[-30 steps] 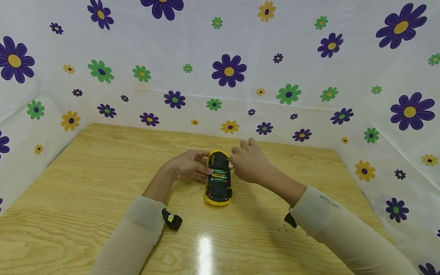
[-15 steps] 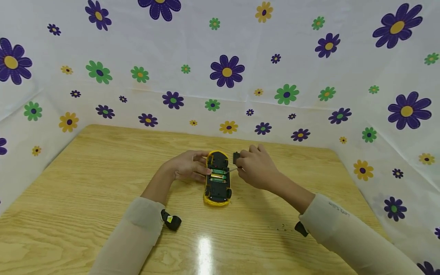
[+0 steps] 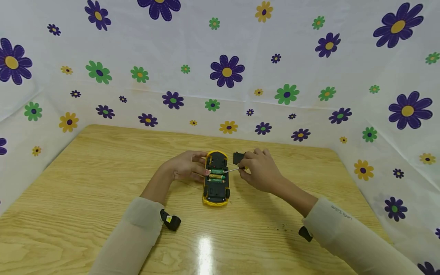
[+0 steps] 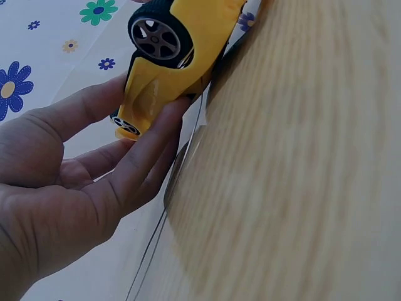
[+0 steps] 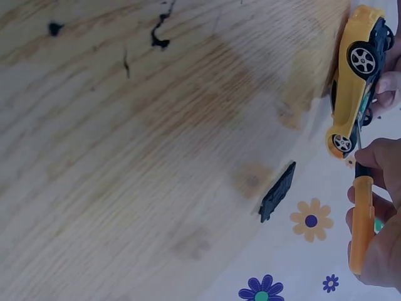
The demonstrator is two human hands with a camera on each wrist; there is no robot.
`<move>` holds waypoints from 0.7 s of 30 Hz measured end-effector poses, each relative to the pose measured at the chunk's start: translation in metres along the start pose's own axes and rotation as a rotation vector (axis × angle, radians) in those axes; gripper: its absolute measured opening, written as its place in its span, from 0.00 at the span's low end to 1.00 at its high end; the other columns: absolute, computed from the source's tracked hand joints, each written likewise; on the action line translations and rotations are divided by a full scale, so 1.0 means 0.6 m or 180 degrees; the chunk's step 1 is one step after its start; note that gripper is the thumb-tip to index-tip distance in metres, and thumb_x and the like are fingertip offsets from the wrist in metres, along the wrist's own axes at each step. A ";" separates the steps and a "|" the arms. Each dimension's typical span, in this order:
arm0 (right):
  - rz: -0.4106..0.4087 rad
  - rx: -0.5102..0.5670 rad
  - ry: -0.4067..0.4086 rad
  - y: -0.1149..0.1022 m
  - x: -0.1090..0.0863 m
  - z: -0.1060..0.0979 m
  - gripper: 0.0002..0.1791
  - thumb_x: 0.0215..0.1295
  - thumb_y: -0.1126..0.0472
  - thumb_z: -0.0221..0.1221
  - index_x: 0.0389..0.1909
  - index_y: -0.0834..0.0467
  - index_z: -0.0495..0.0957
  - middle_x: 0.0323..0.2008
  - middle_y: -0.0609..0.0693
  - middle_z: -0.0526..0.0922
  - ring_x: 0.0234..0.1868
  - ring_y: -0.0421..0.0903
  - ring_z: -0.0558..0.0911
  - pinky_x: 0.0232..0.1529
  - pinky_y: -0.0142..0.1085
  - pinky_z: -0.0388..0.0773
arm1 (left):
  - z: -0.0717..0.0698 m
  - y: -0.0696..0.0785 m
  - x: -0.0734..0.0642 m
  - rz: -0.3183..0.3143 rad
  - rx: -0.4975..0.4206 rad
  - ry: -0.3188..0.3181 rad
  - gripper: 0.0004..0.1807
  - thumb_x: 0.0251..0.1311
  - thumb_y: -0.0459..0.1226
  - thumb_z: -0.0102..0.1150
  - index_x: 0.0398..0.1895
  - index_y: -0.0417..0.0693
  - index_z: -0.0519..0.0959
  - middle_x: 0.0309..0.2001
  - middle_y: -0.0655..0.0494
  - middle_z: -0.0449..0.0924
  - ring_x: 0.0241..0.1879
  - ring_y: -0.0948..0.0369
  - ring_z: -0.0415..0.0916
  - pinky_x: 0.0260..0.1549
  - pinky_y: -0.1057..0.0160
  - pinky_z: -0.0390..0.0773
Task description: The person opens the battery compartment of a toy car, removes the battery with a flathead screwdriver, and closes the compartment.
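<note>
A yellow toy car (image 3: 216,194) lies upside down on the table, its black underside facing up. Several green and gold batteries (image 3: 217,176) sit in its uncovered battery compartment. My left hand (image 3: 185,165) grips the car's left side; in the left wrist view its thumb and fingers (image 4: 153,141) wrap the yellow body. My right hand (image 3: 262,170) holds a screwdriver with an orange-yellow handle (image 5: 362,222). The metal shaft (image 3: 232,170) reaches left, its tip at the end of the upper battery. A black battery cover (image 3: 238,157) lies beyond the right hand's fingers, partly hidden by them.
The wooden table (image 3: 103,183) meets a flower-printed cloth (image 3: 154,49) at its back and sides. Small dark bits (image 3: 283,228) lie on the table near the right wrist. Black wrist cameras (image 3: 170,220) are strapped at both sleeves.
My right hand has moved right and slightly toward me, baring the black cover and more of the screwdriver shaft. The left hand keeps its hold; the car has barely shifted.
</note>
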State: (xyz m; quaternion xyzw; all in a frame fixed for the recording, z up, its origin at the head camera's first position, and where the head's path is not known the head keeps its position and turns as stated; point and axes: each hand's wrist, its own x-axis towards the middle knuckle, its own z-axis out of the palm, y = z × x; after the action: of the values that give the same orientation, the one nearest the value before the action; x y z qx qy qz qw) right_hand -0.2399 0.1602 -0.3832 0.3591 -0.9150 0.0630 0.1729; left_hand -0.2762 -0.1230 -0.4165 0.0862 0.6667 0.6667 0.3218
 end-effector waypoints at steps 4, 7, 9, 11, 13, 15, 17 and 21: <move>0.0099 0.0194 0.0021 0.004 -0.004 0.006 0.04 0.63 0.60 0.71 0.36 0.54 0.90 0.34 0.48 0.83 0.30 0.46 0.68 0.35 0.41 0.59 | -0.002 -0.004 0.002 -0.0010 -0.0030 0.0007 0.49 0.63 0.23 0.65 0.83 0.46 0.49 0.69 0.38 0.63 0.58 0.47 0.77 0.54 0.48 0.84; 0.0161 0.0295 0.0013 0.005 -0.007 0.009 0.04 0.63 0.60 0.70 0.36 0.54 0.90 0.34 0.47 0.83 0.31 0.46 0.68 0.35 0.41 0.59 | -0.004 -0.005 0.003 -0.0027 -0.0043 0.0023 0.51 0.62 0.23 0.66 0.83 0.46 0.47 0.70 0.38 0.62 0.58 0.47 0.77 0.54 0.49 0.84; 0.0162 0.0295 0.0014 0.005 -0.008 0.009 0.04 0.63 0.60 0.70 0.37 0.54 0.90 0.34 0.47 0.83 0.31 0.46 0.68 0.35 0.41 0.58 | -0.005 -0.005 0.003 -0.0033 -0.0064 0.0015 0.51 0.62 0.23 0.66 0.83 0.46 0.47 0.71 0.38 0.61 0.59 0.46 0.77 0.54 0.49 0.84; 0.0142 0.0272 0.0026 0.004 -0.007 0.007 0.04 0.63 0.60 0.70 0.37 0.54 0.90 0.34 0.47 0.83 0.31 0.46 0.68 0.35 0.41 0.59 | -0.006 -0.005 0.004 -0.0035 -0.0080 0.0009 0.52 0.62 0.23 0.66 0.83 0.47 0.46 0.71 0.38 0.60 0.59 0.46 0.77 0.54 0.48 0.84; 0.0121 0.0232 0.0025 0.004 -0.006 0.005 0.04 0.63 0.60 0.70 0.37 0.54 0.90 0.35 0.47 0.83 0.31 0.46 0.68 0.35 0.41 0.60 | -0.006 -0.005 0.005 -0.0040 -0.0088 0.0014 0.52 0.62 0.23 0.66 0.83 0.47 0.46 0.72 0.39 0.60 0.59 0.46 0.77 0.54 0.48 0.84; 0.0099 0.0186 0.0009 0.003 -0.005 0.002 0.04 0.63 0.60 0.70 0.37 0.54 0.90 0.35 0.47 0.83 0.31 0.47 0.69 0.35 0.42 0.61 | -0.006 -0.005 0.005 -0.0040 -0.0089 0.0009 0.52 0.62 0.23 0.65 0.83 0.47 0.46 0.72 0.38 0.59 0.59 0.46 0.77 0.54 0.48 0.84; 0.0076 0.0138 -0.0026 0.001 -0.003 -0.003 0.04 0.63 0.59 0.70 0.37 0.53 0.90 0.35 0.47 0.84 0.31 0.47 0.69 0.36 0.42 0.62 | -0.006 -0.004 0.004 -0.0045 -0.0083 0.0018 0.52 0.62 0.23 0.65 0.83 0.47 0.46 0.73 0.39 0.58 0.59 0.46 0.77 0.54 0.49 0.84; 0.0037 0.0060 -0.0119 -0.003 0.000 -0.013 0.03 0.63 0.59 0.70 0.37 0.52 0.89 0.36 0.48 0.84 0.31 0.47 0.69 0.35 0.42 0.62 | -0.004 -0.003 0.002 -0.0056 -0.0088 0.0032 0.52 0.62 0.22 0.65 0.83 0.46 0.46 0.73 0.39 0.57 0.58 0.46 0.77 0.54 0.49 0.84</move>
State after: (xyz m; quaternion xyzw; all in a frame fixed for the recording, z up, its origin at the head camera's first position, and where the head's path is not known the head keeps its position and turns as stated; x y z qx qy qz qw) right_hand -0.2367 0.1607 -0.3762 0.3565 -0.9195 0.0659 0.1520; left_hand -0.2779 -0.1248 -0.4189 0.0725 0.6598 0.6735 0.3254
